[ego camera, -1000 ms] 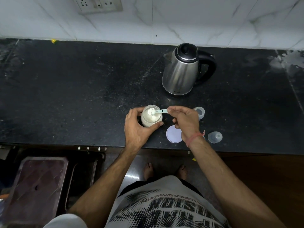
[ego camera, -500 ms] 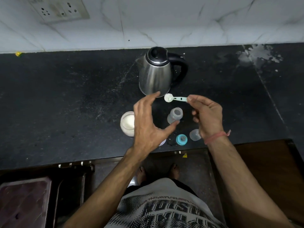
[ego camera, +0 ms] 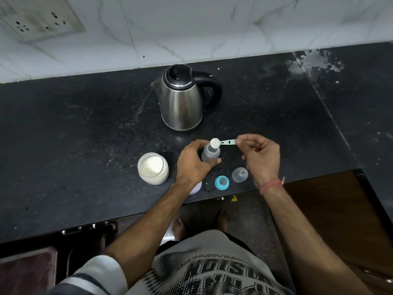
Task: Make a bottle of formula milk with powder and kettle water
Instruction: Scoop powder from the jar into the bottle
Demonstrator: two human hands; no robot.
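My left hand point(ego camera: 191, 165) grips the small clear baby bottle point(ego camera: 209, 154), which stands upright and uncapped on the black counter point(ego camera: 85, 135). My right hand point(ego camera: 260, 158) pinches the handle of a pale green scoop point(ego camera: 223, 142); its bowl, heaped with white powder, hovers right over the bottle's mouth. The open jar of white formula powder point(ego camera: 152, 168) stands to the left of my left hand. A steel kettle point(ego camera: 181, 99) with a black lid and handle stands behind the bottle.
A teal bottle ring with its teat point(ego camera: 221, 182) and a clear dome cap point(ego camera: 239, 174) lie near the counter's front edge. A white jar lid point(ego camera: 196, 188) peeks out under my left wrist. A wall socket point(ego camera: 40, 20) sits at the far left. White spill marks point(ego camera: 312, 64) at the back right.
My left hand let go of the powder jar, swung right and took hold of the bottle. My right hand carried the filled scoop from the jar to above the bottle's mouth.
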